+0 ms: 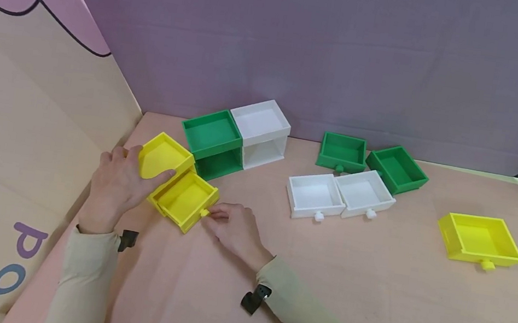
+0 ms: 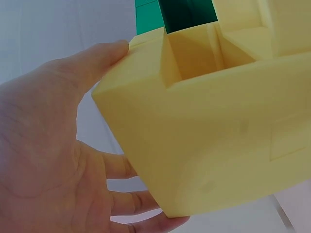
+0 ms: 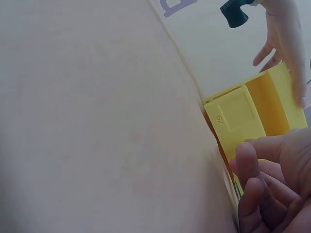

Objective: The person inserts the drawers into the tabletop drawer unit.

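My left hand (image 1: pixel 117 186) grips the back end of a yellow drawer case (image 1: pixel 165 155), thumb on one side and fingers on the other, as the left wrist view shows. A yellow drawer (image 1: pixel 186 199) sticks partly out of the case's lower opening. With thumb and fingertips my right hand (image 1: pixel 238 233) pinches the drawer's small knob (image 1: pixel 204 213); in the right wrist view the fingers hide that knob. Beyond the yellow case stand a green case (image 1: pixel 213 136) and a white case (image 1: pixel 262 120), side by side, their lower openings without drawers.
Two green drawers (image 1: pixel 343 150) and two white drawers (image 1: pixel 316 194) lie grouped right of the cases. Farther right lies another yellow drawer (image 1: pixel 482 240). A purple-grey wall (image 1: pixel 328 55) closes off the back, and a printed panel (image 1: pixel 22 112) stands along the left.
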Available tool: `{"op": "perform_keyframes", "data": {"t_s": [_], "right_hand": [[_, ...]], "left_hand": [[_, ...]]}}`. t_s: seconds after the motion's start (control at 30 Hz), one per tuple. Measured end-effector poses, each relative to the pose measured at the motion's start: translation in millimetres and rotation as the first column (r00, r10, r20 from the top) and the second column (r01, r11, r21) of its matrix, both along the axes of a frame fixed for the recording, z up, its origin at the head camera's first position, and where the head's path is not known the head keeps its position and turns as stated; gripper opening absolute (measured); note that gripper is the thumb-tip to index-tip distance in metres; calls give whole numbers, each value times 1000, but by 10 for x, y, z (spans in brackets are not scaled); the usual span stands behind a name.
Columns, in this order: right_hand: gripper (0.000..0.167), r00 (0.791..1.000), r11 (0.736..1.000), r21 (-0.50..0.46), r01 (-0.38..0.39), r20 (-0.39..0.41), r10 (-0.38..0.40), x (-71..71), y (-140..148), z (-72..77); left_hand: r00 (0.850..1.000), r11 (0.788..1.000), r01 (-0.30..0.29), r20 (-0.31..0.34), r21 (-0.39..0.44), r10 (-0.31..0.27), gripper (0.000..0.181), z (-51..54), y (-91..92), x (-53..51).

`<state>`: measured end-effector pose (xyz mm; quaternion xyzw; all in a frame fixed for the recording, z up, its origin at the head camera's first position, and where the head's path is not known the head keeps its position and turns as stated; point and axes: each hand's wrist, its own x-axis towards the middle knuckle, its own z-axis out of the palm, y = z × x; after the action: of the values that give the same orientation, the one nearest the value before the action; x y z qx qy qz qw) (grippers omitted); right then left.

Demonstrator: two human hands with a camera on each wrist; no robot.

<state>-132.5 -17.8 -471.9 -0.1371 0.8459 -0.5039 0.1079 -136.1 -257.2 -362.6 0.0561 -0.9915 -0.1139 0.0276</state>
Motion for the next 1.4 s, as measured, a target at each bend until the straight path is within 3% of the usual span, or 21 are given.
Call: {"op": "perform_keyframes", "data": {"t_s": [0.3, 1.4], "right_hand": [[21, 1000, 999, 34, 12, -4, -12, -6, -33, 12], [18, 998, 998, -46, 50, 51, -48, -20, -156, 12]], "left_hand": [[1000, 1000, -4, -9, 2, 4, 96, 3, -5, 2], [1000, 1000, 6, -11, 16, -5, 98, 3, -19, 20]]}}
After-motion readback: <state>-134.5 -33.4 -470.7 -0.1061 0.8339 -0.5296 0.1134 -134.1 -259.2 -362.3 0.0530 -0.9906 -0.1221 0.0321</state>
